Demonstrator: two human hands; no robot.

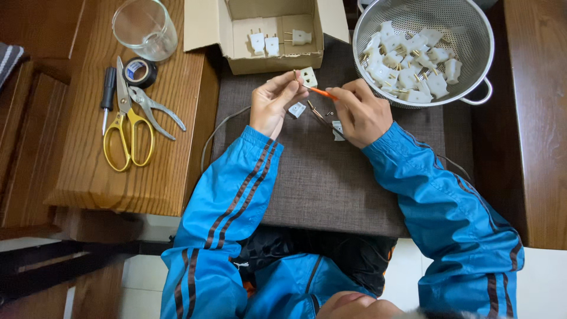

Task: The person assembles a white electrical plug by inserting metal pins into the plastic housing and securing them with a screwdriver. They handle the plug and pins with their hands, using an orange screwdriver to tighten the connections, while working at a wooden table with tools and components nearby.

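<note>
Nearest the camera, two blue sleeves with dark stripes reach out over a brown woven cushion point(331, 183) that serves as the work surface, with pale floor tiles showing below it. The left hand point(271, 103) pinches a white plug point(307, 77) between thumb and fingertips, holding it just above the cushion. The right hand point(360, 112) is closed around an orange screwdriver point(322, 93), its tip meeting the plug. Small white plug parts point(297, 109) lie on the fabric between the hands. To the left, a wooden table point(171, 171) carries yellow scissors point(127, 130), pliers point(156, 109), black tape point(140, 72) and a glass point(144, 26). Farther off sit an open cardboard box point(274, 59) and a metal colander point(472, 53) full of white plugs.
</note>
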